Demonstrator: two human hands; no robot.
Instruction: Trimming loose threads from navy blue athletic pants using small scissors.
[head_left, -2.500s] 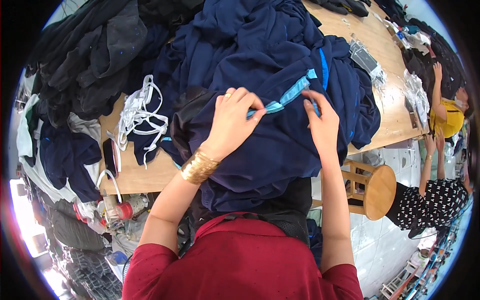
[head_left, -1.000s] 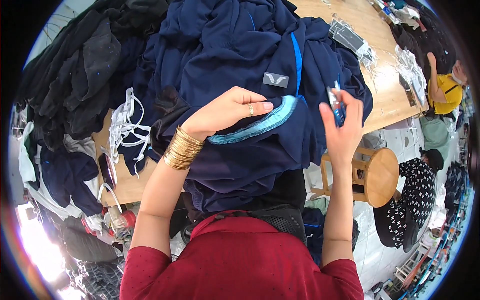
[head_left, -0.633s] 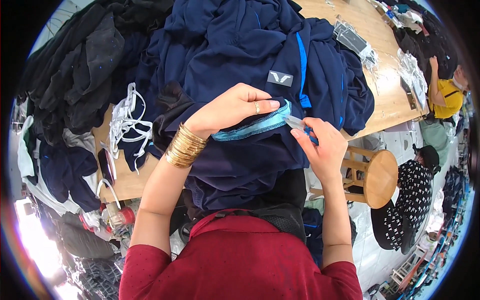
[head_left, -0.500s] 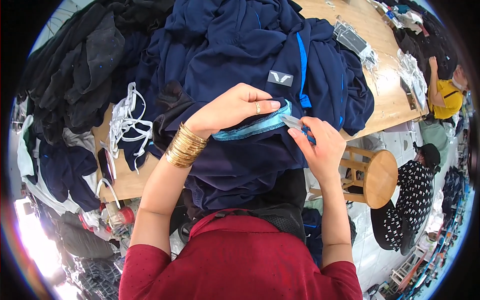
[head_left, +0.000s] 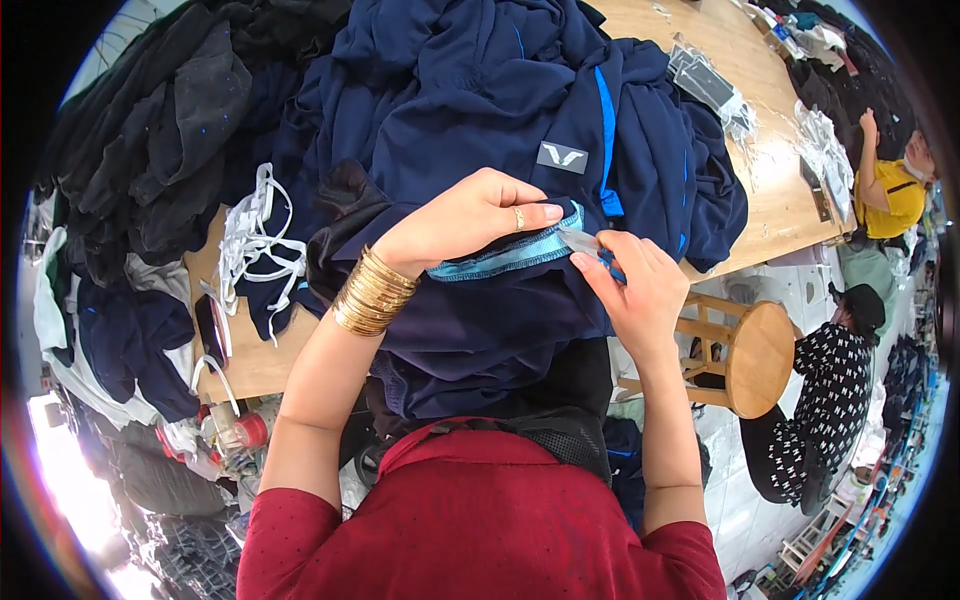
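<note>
A navy garment [head_left: 480, 315] lies across my lap and the table's edge, its light-blue inner band [head_left: 495, 262] with dark overlock stitching turned up. My left hand [head_left: 475, 208], wearing a ring and gold bangles, pinches the fabric at this band, thumb on top. In my right hand [head_left: 640, 285] is a small pair of thread snips [head_left: 578, 241], with a pale pointed tip and a bit of blue showing by the fingers. The tip touches or hovers over the band's right end; I cannot tell which. Just beyond lies more navy fabric with a grey label patch [head_left: 562, 157].
Navy garments [head_left: 450, 70] are heaped on the wooden table [head_left: 725, 25], with black fabric [head_left: 150, 110] at left. White straps [head_left: 258, 240] and a phone [head_left: 212, 325] lie left. A wooden stool [head_left: 762, 358] stands right, near a seated person [head_left: 832, 400]; another person [head_left: 888, 195] is farther off.
My right hand and the snips have shifted slightly left along the light-blue band. The left hand keeps its pinch, barely moved. The seated person at right has leaned a little.
</note>
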